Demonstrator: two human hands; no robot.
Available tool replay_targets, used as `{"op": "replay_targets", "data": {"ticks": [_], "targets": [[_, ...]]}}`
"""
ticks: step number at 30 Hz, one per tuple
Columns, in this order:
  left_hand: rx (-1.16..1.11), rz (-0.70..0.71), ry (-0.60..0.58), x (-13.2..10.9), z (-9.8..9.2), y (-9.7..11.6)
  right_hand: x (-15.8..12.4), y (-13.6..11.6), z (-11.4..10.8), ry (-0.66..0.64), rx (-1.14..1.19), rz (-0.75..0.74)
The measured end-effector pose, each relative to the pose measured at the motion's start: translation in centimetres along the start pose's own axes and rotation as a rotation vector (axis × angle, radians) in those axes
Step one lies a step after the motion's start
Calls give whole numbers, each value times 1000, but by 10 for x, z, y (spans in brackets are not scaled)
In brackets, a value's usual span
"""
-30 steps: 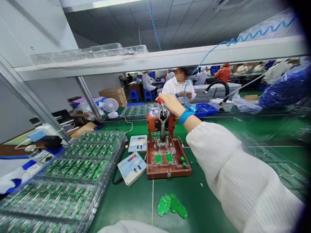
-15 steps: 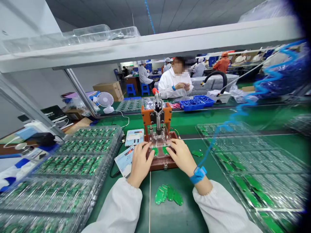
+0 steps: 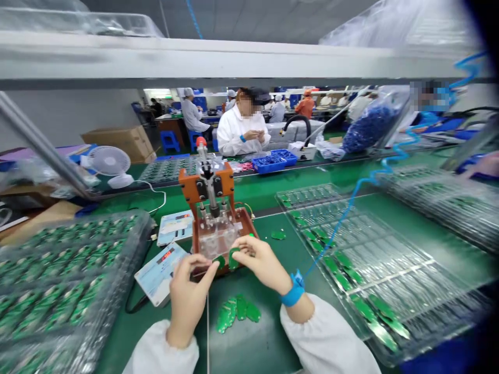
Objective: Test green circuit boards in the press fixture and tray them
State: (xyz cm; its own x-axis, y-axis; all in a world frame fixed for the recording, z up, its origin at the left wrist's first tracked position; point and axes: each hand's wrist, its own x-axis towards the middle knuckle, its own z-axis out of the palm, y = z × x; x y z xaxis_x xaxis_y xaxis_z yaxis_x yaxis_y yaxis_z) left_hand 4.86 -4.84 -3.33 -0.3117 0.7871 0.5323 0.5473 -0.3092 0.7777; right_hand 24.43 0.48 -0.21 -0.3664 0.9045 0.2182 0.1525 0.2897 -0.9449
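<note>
Between thumb and fingertips, my left hand [image 3: 189, 291] pinches a small green circuit board [image 3: 220, 261]. A second green circuit board [image 3: 233, 258] is tilted up in the grip of my right hand [image 3: 263, 262], which has a blue wrist strap [image 3: 293, 291]. Both boards are at the front of a test fixture [image 3: 212, 192], which has an orange frame, a toggle clamp with a red knob and a clear plate. Several green boards [image 3: 238, 310] lie in an overlapping pile on the green bench in front of it.
Two meter boxes [image 3: 161, 272] with red digits sit left of the fixture. Stacked clear trays [image 3: 128, 244] of boards fill the left side. A partly filled clear tray [image 3: 390, 270] lies right, crossed by a blue coiled cord [image 3: 353, 195]. A single board [image 3: 278, 235] rests nearby.
My hands have drawn back from the fixture toward me, each now holding a green board that was at the fixture. The camera view has turned to the right.
</note>
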Motion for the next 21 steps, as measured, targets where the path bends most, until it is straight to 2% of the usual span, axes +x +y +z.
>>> {"op": "replay_targets", "data": {"ticks": [4,7,9,11,13,15,17,21], "targets": [[-5,162,-194,-11,3,10,-33,-8,4,-6,160,75],[18,334,-286,-13,2,20,-40,-16,-19,49,40,90],[24,426,-324,-12,0,25,-28,-18,-55,205,-160,88],[23,472,-346,-12,-2,27,-4,-13,-105,431,-380,162],[27,492,-352,-11,-2,28,22,0,-159,531,-482,263],[40,506,-360,-11,-2,27,42,19,-203,547,-578,409],[53,515,-377,-12,-1,27,51,39,-231,514,-648,526],[61,526,-404,-13,0,29,51,70,-250,391,-745,659]]}}
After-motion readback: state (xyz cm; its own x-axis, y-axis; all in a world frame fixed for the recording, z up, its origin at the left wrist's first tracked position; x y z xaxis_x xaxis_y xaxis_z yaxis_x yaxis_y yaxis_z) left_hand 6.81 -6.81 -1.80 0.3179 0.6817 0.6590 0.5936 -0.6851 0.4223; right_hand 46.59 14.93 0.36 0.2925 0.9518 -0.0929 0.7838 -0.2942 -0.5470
